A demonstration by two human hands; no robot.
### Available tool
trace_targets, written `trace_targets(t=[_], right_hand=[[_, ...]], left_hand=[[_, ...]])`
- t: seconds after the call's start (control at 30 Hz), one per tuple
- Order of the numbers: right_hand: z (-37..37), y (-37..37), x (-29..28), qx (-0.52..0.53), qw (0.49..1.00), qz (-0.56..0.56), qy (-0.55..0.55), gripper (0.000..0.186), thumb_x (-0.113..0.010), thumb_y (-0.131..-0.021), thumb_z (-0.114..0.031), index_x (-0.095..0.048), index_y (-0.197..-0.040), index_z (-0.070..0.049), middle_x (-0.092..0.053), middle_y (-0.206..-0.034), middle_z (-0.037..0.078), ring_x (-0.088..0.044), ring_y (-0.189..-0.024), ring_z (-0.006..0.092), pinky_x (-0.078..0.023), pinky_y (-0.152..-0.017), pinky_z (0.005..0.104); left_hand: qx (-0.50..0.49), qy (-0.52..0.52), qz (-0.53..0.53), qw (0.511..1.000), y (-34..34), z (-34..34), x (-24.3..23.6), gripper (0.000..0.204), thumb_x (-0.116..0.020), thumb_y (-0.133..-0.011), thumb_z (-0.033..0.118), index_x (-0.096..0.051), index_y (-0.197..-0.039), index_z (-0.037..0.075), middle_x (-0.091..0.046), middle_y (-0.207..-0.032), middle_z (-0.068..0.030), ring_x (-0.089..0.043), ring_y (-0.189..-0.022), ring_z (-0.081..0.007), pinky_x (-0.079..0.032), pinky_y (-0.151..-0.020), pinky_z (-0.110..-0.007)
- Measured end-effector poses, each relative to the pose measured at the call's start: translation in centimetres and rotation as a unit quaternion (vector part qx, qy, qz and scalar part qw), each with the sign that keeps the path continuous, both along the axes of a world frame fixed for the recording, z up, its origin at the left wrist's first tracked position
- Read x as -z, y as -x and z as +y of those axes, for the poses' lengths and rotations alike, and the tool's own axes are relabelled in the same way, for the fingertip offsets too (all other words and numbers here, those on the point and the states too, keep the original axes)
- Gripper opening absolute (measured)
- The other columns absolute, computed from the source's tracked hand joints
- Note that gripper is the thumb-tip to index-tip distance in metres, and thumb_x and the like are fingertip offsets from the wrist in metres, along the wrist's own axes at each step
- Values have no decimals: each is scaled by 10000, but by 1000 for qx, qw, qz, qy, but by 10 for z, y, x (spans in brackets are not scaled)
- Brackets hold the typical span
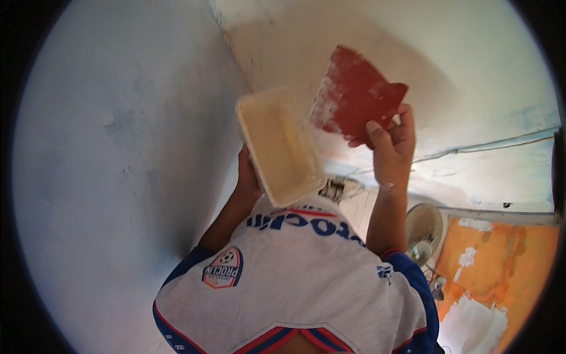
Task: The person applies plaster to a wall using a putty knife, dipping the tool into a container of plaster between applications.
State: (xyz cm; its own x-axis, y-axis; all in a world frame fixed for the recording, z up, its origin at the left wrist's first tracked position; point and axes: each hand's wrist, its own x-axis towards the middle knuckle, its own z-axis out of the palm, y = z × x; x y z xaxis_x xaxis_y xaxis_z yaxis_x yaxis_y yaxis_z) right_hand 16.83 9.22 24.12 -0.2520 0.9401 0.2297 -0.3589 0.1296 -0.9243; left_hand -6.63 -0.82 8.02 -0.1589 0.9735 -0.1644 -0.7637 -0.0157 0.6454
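Observation:
In my left hand (249, 171) is a pale rectangular plastic tub (265, 96), gripped from its left side, with the fingers mostly hidden behind it. The tub is tilted so its inside faces up at me, and a cream coating, like filler, covers its inner surface. My right hand (394, 148) pinches a red flat putty spreader (361, 94), thumb on the near face. White filler is smeared along the spreader's left edge. Tub and spreader are held apart, close to the wall corner.
A blue-grey wall (112, 153) rises at my left and meets a paler wall (471, 65) at a corner. A cable (495, 144) runs along the paler wall. Lower right are a round bucket (435, 221) and an orange surface with white patches (495, 253).

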Motion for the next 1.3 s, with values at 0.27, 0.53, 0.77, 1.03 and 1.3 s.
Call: trace_targets(t=[0.27, 0.53, 0.77, 1.03, 1.3], right_hand=[[-12, -16, 18, 11, 995, 0, -102, 288, -602, -967, 48, -469, -1213, -22, -677, -1156, 225, -717, -982, 272, -615, -800, 353], [-22, 3, 75, 44, 966, -80, -244, 192, -603, -831, 122, -611, -939, -36, -527, -1387, 239, -600, -1231, 345, -500, -1035, 460], [-14, -5, 72, 111, 928, -173, -311, 279, -590, -759, 209, -685, -876, -26, -459, -1324, 218, -606, -1194, 384, -564, -956, 447], [-14, 19, 31, -15, 850, -335, -406, 309, -696, -736, 58, -732, -1008, -86, -736, -965, 130, -720, -836, 306, -607, -720, 372], [-34, 43, 17, -146, 886, -334, -288, 436, -586, -784, 108, -652, -1196, -19, -732, -1020, 221, -722, -794, 358, -583, -711, 387]], left_hand=[[20, 3, 5, 1000, -22, 17, -13, 660, -268, -1068, 536, -455, -1490, 64, -594, -1412, -155, -630, -1249, -262, -536, -1042, -421], [31, 9, 1, 999, -6, 16, 12, 685, -309, -1058, 565, -445, -1497, 59, -584, -1418, -175, -617, -1264, -269, -530, -1047, -426], [-44, -3, -38, 998, 0, 17, 18, 633, -342, -1062, 521, -472, -1466, 52, -610, -1383, -155, -633, -1230, -252, -544, -1022, -416], [-12, -12, -16, 1000, 15, 7, 37, 593, -353, -1061, 477, -488, -1450, 51, -621, -1359, -147, -651, -1194, -248, -565, -989, -413], [-5, -150, -59, 987, 16, 8, 66, 650, -366, -1044, 541, -487, -1440, 40, -618, -1336, -159, -653, -1171, -260, -574, -995, -421]])
